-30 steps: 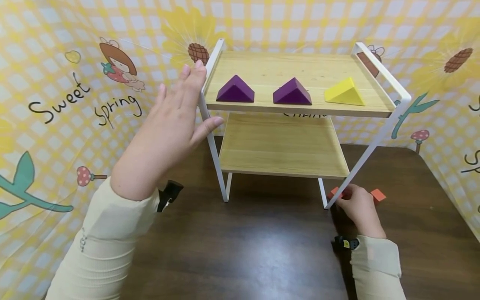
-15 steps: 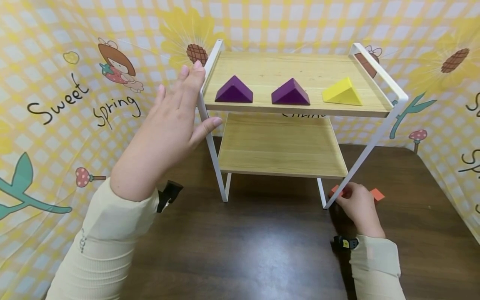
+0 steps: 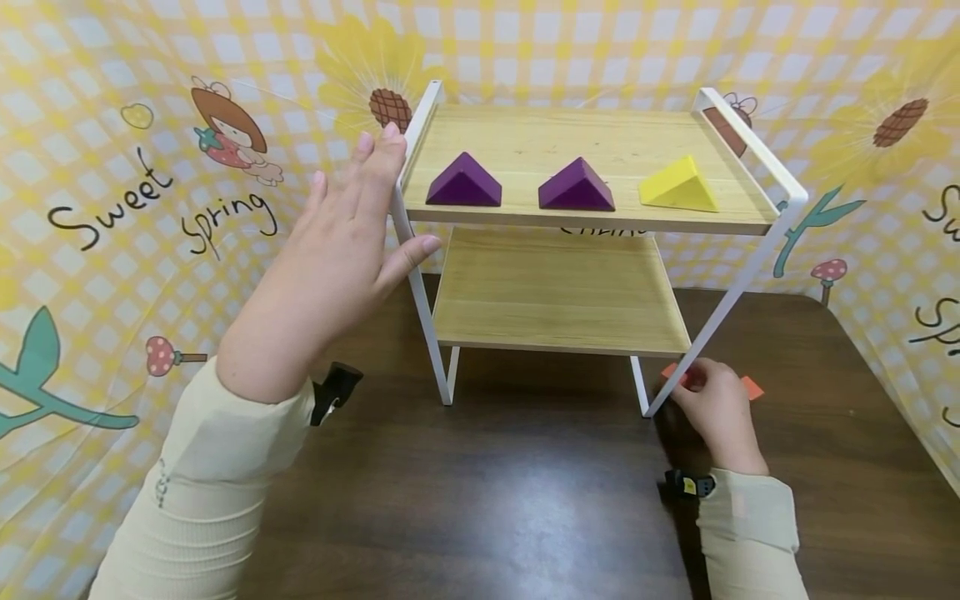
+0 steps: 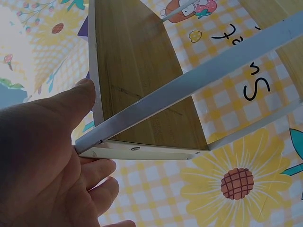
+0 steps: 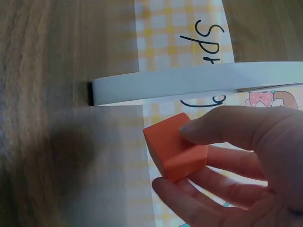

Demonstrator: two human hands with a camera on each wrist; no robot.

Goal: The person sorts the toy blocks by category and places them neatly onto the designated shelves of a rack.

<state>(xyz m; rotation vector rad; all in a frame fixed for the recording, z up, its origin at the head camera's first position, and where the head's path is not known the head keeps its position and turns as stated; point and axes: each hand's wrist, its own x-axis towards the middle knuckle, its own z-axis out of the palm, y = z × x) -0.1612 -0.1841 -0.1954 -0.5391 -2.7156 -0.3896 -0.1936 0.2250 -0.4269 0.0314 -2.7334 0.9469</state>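
A two-tier wooden shelf with a white frame stands on the table. Two purple triangular blocks, one left and one middle, and a yellow triangular block sit along its top board's front edge. My left hand rests against the shelf's upper left corner, fingers straight, thumb apart; the left wrist view shows the thumb at the board's edge. By the right front leg, my right hand pinches an orange-red block between thumb and fingers, low over the table.
Another orange block is partly hidden behind my right hand. The right leg of the shelf passes close beside the held block. Checked yellow-and-white cloth hangs at the back and sides of the dark wooden table.
The head view has drifted slightly, shifting the scene left. My right hand has moved a little farther away, covering more of the other orange block. My left hand stays against the shelf.
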